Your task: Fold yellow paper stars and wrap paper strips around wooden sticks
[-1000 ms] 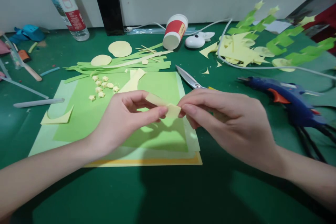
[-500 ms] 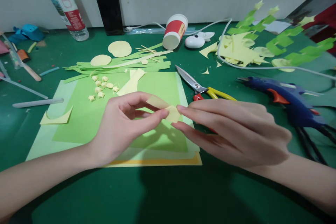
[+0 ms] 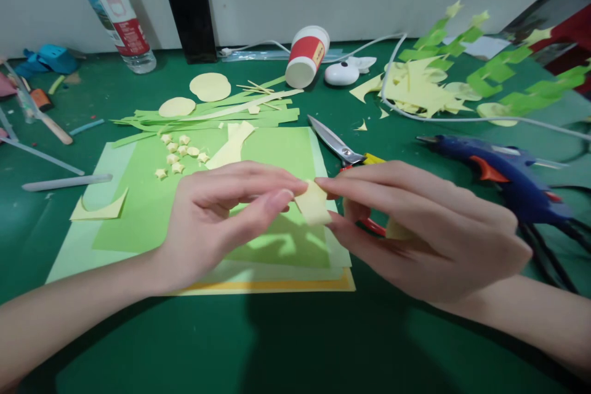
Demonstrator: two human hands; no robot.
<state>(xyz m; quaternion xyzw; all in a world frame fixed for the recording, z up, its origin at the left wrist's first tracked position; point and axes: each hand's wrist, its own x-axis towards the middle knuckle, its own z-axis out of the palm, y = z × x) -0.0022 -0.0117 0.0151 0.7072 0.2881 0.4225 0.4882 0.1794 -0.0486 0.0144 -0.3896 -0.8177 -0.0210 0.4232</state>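
Right hand (image 3: 434,228) clamped on paper strip (image 3: 314,204), mid-view. Left hand (image 3: 207,215) touches strip; can't tell if gripping. From strip: scissors (image 3: 339,146) 1 o'clock, stars (image 3: 172,159) 10 o'clock, glue gun (image 3: 512,177) 3 o'clock.

A craft workspace, shown by a glue gun (image 3: 526,175) at right, scissors (image 3: 339,146) near centre and paper strips (image 3: 277,115) towards upper left

Pale yellow paper strip (image 3: 314,205) between fingers (image 3: 362,188) above green sheets (image 3: 281,151).
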